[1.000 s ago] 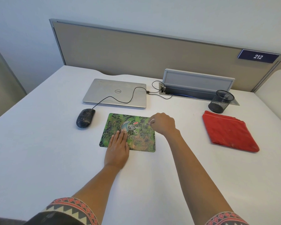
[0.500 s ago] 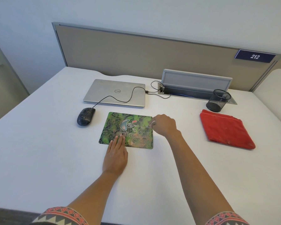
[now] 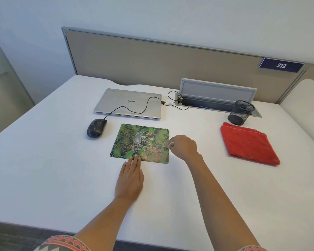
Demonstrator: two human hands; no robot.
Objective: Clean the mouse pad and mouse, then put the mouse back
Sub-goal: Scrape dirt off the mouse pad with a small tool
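I see the left hand flat on the desk, fingers straight, tips pressing the mouse pad at its near edge. The right hand is curled at the pad's right edge; can't tell if it pinches anything. The mouse sits just left of the pad, off it, cabled to the closed laptop. The red cloth lies well right.

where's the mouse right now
In the head view the mouse lies left of the mouse pad, apart from it, in front of the closed laptop.
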